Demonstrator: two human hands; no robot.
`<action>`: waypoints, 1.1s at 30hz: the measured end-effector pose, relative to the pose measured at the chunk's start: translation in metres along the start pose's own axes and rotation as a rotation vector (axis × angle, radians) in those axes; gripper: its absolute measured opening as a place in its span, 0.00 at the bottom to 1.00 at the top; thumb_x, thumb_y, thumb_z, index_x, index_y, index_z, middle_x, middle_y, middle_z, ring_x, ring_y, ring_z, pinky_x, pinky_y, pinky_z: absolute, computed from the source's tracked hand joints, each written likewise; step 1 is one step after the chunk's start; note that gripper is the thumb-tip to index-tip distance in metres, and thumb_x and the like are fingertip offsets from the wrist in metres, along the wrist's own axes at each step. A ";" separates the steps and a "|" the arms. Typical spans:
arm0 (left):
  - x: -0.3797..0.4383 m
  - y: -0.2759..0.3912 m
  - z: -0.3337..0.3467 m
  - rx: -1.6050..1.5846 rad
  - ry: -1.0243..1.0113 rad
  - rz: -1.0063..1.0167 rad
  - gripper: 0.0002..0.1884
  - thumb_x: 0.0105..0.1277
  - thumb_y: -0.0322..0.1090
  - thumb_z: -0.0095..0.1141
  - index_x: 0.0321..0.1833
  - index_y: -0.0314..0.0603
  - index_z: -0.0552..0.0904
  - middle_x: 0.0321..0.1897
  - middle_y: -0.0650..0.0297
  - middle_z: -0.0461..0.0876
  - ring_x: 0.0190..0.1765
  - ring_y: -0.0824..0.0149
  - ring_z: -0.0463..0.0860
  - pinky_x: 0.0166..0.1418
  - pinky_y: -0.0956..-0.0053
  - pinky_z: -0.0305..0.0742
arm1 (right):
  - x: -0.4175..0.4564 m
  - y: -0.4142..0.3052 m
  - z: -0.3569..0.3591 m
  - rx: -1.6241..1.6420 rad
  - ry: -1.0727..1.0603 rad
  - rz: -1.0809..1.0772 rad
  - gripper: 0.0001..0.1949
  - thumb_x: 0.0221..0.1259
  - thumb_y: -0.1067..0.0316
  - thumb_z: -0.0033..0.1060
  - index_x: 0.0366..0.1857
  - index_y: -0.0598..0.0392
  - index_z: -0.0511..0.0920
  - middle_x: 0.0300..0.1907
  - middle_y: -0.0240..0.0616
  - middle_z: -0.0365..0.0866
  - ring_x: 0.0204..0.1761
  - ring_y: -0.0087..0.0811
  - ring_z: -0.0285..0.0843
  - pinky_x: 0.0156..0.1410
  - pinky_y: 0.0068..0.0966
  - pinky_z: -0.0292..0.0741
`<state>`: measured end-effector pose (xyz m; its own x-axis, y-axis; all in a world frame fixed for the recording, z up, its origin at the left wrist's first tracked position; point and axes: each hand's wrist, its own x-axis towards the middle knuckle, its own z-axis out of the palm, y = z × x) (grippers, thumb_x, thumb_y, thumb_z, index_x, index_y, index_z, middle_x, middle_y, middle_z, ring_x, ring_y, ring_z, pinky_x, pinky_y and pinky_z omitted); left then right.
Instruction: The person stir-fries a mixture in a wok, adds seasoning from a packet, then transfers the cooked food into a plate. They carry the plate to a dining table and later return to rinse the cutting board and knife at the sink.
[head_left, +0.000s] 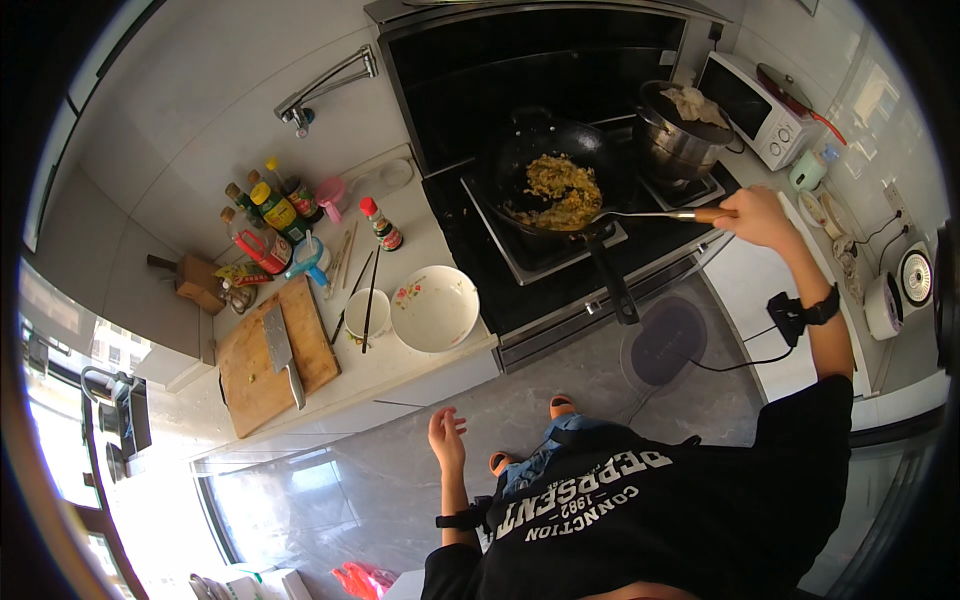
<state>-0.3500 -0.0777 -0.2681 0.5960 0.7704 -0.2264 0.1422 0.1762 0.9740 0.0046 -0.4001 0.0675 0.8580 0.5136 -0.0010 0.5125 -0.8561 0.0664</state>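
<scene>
My right hand (757, 216) grips the wooden handle of a metal spatula (652, 215), whose blade rests at the near right side of a black wok (592, 142). In the wok lies yellow, scrambled-egg-like food (562, 187) with green bits. The wok sits on the left burner of a gas stove (480, 277), its black handle (611, 281) pointing towards me. My left hand (448, 436) hangs over the floor in front of the counter, fingers loosely bent and apart, holding nothing. Nearest to it on the counter stands a large white bowl (435, 309) with a flower pattern.
A steel pot (679, 139) with a cloth on its lid stands on the right burner, beside a microwave (757, 112). Left lie a cleaver (279, 341) on a wooden cutting board (240, 375), a small bowl (367, 311) with black chopsticks, and several sauce bottles (281, 214).
</scene>
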 end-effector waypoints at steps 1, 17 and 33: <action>0.000 0.000 0.002 0.001 0.000 -0.003 0.10 0.66 0.34 0.44 0.41 0.36 0.75 0.38 0.62 0.77 0.33 0.70 0.80 0.31 0.80 0.74 | 0.006 -0.004 0.014 0.001 0.002 0.004 0.12 0.42 0.55 0.61 0.25 0.50 0.82 0.19 0.42 0.77 0.26 0.42 0.77 0.33 0.34 0.71; -0.005 0.007 -0.002 -0.026 0.104 0.003 0.09 0.66 0.34 0.44 0.41 0.36 0.74 0.38 0.61 0.77 0.32 0.70 0.80 0.30 0.80 0.74 | 0.085 -0.023 0.133 0.108 0.194 -0.086 0.13 0.53 0.54 0.55 0.29 0.54 0.79 0.19 0.43 0.77 0.25 0.44 0.77 0.29 0.37 0.73; -0.001 0.013 0.014 0.026 0.055 0.025 0.10 0.66 0.35 0.45 0.41 0.36 0.74 0.38 0.61 0.77 0.33 0.69 0.80 0.30 0.80 0.74 | 0.079 -0.004 0.116 0.098 0.156 -0.018 0.14 0.54 0.55 0.55 0.29 0.55 0.79 0.22 0.44 0.79 0.27 0.45 0.78 0.32 0.38 0.74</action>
<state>-0.3383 -0.0849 -0.2557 0.5555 0.8069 -0.2010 0.1491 0.1412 0.9787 0.0743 -0.3625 -0.0484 0.8369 0.5252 0.1542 0.5353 -0.8441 -0.0302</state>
